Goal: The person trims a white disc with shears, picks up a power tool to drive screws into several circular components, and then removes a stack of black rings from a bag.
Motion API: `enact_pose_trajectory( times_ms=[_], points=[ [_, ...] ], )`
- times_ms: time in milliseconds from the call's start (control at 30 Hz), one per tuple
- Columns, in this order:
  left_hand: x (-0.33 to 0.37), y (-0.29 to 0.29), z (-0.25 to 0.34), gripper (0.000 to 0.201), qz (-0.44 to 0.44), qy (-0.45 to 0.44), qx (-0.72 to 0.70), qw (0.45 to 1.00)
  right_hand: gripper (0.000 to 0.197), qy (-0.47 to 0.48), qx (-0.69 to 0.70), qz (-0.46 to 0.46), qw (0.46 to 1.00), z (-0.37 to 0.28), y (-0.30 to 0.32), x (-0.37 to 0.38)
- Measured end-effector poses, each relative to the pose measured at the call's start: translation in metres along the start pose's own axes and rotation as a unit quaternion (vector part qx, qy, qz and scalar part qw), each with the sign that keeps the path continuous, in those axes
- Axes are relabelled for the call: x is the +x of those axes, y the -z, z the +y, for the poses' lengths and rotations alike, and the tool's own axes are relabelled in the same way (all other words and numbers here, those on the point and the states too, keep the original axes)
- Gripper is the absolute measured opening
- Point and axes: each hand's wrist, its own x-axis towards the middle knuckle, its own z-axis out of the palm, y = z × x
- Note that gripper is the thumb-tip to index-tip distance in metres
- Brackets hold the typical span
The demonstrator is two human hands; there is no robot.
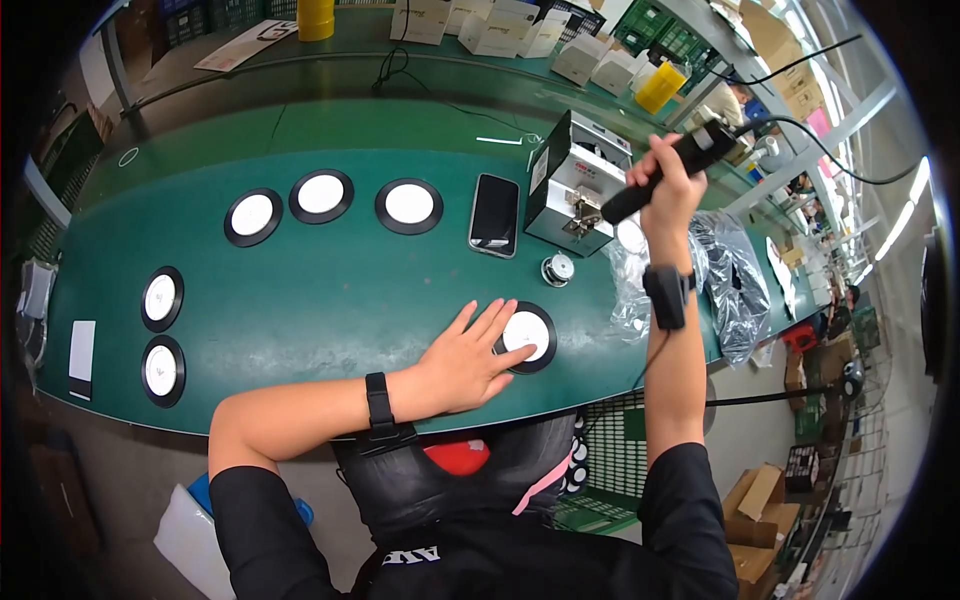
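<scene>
The two hands are far apart. The left hand (460,362) lies palm down with its fingers spread, and some of its fingers rest on a flat, round black disc with a white middle (541,332). This disc is on the shiny green table (300,300), close to the edge by the person's lap. The right hand (673,190) is up in the air with its fingers wrapped around a long black tool shaped like a thick stick (706,146). A thin black cord (798,119) runs from the top of the tool. The tool's low end is in front of a silver and black metal box (577,185), but I cannot tell if they touch.

Five more black and white discs (409,206) lie on the table: three across the far side and two on the left. A black phone with a silver rim (494,214) lies between the box and the nearest of these three. A small, round silver metal part (558,268) sits near the box. Crinkly see-through plastic bags (735,285) lie on the right.
</scene>
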Motion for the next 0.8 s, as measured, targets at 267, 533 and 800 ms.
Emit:
enact_pose_trajectory(
  times_ms=[267, 533, 800],
  points=[
    [0.005, 0.006, -0.006, 0.062, 0.006, -0.022, 0.007, 1.000, 0.019, 0.035, 0.028, -0.076, 0.996, -0.037, 0.000, -0.127],
    [0.013, 0.003, -0.013, 0.073, 0.011, 0.008, -0.009, 1.000, 0.019, 0.008, 0.003, -0.077, 0.997, -0.029, 0.015, -0.158],
    [0.014, 0.006, -0.013, 0.073, 0.013, 0.005, 0.003, 1.000, 0.014, -0.019, -0.015, -0.097, 0.995, -0.017, 0.014, -0.153]
  ],
)
